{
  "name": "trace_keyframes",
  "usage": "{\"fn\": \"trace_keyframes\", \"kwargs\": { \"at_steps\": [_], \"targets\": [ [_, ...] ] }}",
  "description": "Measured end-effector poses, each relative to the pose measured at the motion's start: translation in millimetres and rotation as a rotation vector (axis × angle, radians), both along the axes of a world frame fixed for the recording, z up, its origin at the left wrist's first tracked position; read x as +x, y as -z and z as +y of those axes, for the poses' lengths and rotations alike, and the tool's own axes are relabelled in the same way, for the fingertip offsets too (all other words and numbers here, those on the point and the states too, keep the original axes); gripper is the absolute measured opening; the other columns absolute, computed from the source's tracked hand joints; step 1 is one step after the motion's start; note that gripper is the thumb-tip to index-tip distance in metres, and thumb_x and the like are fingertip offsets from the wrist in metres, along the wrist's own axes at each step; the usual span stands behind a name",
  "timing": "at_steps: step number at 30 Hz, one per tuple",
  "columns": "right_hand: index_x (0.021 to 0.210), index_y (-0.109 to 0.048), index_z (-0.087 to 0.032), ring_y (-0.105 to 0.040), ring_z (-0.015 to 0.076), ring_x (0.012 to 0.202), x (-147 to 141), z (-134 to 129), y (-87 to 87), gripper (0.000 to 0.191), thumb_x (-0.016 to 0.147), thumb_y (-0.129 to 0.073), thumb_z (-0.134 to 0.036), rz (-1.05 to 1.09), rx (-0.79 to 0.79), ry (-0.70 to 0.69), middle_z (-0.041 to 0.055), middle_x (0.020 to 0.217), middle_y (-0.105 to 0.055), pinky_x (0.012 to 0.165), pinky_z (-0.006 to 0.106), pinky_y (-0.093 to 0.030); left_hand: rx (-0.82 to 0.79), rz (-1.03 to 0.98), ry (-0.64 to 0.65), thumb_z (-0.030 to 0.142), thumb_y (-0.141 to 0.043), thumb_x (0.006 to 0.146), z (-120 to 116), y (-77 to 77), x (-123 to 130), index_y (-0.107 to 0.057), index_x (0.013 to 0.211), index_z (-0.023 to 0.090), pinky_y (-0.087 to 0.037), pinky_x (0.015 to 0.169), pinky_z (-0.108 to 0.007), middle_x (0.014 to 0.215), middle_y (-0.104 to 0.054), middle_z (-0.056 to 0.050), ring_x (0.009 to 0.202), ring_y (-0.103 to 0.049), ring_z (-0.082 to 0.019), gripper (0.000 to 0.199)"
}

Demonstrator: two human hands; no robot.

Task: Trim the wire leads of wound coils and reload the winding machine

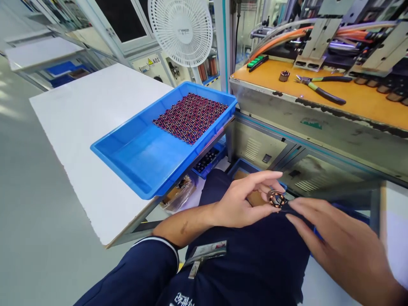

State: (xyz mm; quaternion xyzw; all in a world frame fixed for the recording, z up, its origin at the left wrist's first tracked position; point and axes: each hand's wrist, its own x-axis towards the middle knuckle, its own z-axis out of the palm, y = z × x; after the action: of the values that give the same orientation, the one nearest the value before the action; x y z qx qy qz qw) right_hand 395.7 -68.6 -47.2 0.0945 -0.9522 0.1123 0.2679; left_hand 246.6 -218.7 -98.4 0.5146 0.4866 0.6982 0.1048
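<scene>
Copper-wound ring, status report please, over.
Left hand holding copper-wound ring. Right hand close beside it, grip unclear. Pliers on orange bench, away from both hands. No obstruction seen.

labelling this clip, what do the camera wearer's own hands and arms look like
The left hand and right hand are both bare, with no gloves or rings visible. The left arm has a dark navy sleeve with thin white trim at its edge, ending on the forearm. The right sleeve can't be made out clearly.
</scene>
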Motion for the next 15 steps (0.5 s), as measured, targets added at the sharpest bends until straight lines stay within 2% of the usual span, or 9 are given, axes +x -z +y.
{"fn": "trace_keyframes", "kwargs": {
  "at_steps": [4, 10, 12, 15],
  "targets": [
    [0.097, -0.066, -0.016, -0.065, 0.0132, 0.066, 0, 0, 7.4, 0.02, 0.103, -0.047, -0.018, -0.107, -0.092, -0.101, 0.0025, 0.078, -0.069, 0.061, 0.024, -0.051, 0.014, -0.033, -0.008, 0.012, -0.076, 0.079, 2, 3.2, -1, -0.046, 0.139, 0.023, -0.059, 0.078, -0.023, 0.11, -0.07, -0.009, 0.081, -0.069, -0.011, 0.068],
    [0.097, -0.067, -0.027, -0.071, 0.0106, 0.071, 3, -10, 7.3, 0.021, 0.104, -0.051, -0.038, -0.163, -0.314, -0.132, -0.0062, 0.077, -0.073, 0.066, 0.018, -0.056, -0.053, -0.172, 0.006, 0.019, -0.077, 0.08, 6, 8.6, -5, -0.041, 0.14, 0.022, -0.059, 0.078, -0.022, 0.111, -0.071, -0.01, 0.082, -0.07, -0.011, 0.07],
    [0.099, -0.067, -0.028, -0.07, 0.0114, 0.07, -1, -5, 6.7, 0.016, 0.098, -0.059, -0.043, -0.217, -0.44, -0.134, -0.0048, 0.081, -0.073, 0.063, 0.017, -0.057, -0.055, -0.157, 0.001, 0.02, -0.076, 0.081, 6, 9.1, -4, -0.041, 0.14, 0.022, -0.059, 0.081, -0.024, 0.112, -0.071, -0.01, 0.084, -0.07, -0.011, 0.069],
    [0.097, -0.068, -0.026, -0.068, 0.014, 0.07, -11, 5, 10.5, 0.019, 0.087, -0.074, -0.041, -0.23, -0.765, -0.008, -0.0006, 0.085, -0.07, 0.062, 0.019, -0.057, -0.028, -0.1, -0.006, 0.017, -0.074, 0.082, 6, 8.1, -2, -0.04, 0.141, 0.022, -0.06, 0.084, -0.026, 0.114, -0.072, -0.011, 0.09, -0.072, -0.013, 0.068]
  ]
}}
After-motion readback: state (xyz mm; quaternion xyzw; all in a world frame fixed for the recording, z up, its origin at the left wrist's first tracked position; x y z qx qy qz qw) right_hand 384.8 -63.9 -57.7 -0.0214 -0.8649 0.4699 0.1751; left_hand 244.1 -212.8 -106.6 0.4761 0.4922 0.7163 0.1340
